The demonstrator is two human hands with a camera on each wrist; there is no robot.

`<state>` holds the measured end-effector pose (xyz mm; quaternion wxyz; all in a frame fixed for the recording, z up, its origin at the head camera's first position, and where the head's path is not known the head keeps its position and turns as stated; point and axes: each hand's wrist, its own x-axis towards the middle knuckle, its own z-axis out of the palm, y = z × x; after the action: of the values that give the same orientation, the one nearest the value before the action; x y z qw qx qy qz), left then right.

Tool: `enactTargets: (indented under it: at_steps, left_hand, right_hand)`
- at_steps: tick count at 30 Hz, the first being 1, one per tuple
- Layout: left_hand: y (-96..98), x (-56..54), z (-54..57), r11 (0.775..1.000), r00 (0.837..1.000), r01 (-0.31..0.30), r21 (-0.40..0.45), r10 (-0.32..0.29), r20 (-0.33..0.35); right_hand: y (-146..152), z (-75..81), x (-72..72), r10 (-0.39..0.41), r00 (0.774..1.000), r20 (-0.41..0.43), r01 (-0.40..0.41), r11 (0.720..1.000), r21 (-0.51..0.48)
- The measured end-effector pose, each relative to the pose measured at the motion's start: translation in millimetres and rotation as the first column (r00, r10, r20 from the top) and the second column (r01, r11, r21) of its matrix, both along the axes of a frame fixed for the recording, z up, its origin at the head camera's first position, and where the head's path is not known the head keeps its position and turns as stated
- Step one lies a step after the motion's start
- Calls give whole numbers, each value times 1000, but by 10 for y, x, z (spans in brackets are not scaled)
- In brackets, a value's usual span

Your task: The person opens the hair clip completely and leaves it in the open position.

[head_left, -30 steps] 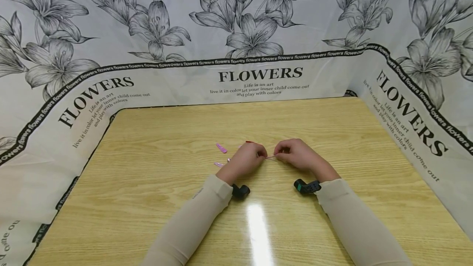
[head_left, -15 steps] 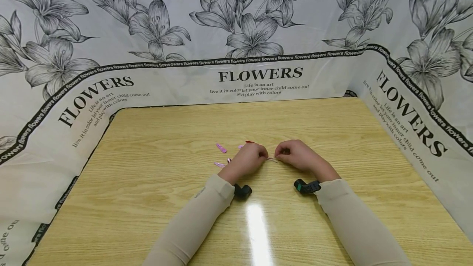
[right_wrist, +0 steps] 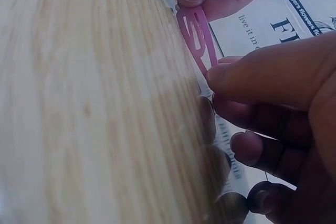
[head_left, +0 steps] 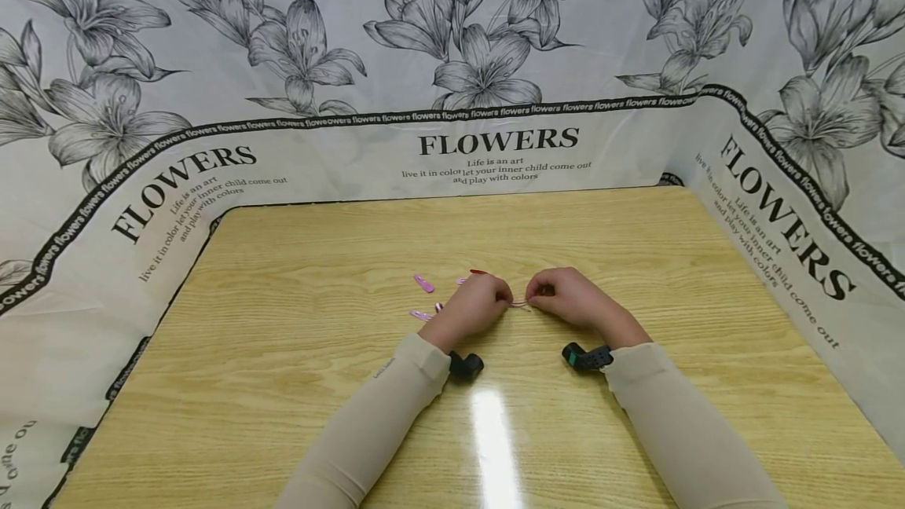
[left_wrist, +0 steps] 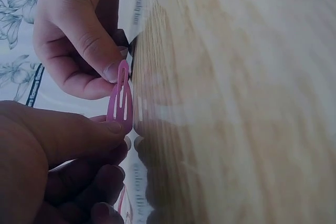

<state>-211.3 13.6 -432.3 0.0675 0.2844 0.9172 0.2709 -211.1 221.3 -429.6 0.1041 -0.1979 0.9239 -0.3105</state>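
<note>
A pink snap hair clip spans the gap between the two hands, low over the wooden table. Thumb and finger of the left hand pinch its wide end, best seen in the left wrist view. At the narrow tip, the right hand pinches the same clip, its other fingers loosely curled below. In the right wrist view the clip's inner tongue stands apart from the outer frame. Just left of the left hand lie a pink hair clip and another pink clip.
A red clip shows behind the left hand, with a pink piece beside it and a small dark red piece by the wrist. Flower-printed cloth walls the table at the back and sides.
The left hand has shifted slightly right, uncovering more of the pink piece behind it. Between the fingertips, the hair clip sits slightly lower. The right hand has barely moved.
</note>
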Motion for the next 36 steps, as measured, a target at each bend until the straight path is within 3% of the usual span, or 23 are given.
enactTargets:
  at_steps: [12,23,36]
  left_hand:
    - [-36,17,13,1000,1000,-20,-6,20,-9]
    - [-123,35,55,998,998,-51,-25,50,-34]
    - [-342,52,197,997,996,-81,4,81,25]
  right_hand:
    - [-14,3,15,0,1000,-14,0,1000,-4]
    - [-67,27,18,-13,996,-88,10,1000,-28]
    - [-241,113,33,20,991,-130,-25,999,-33]
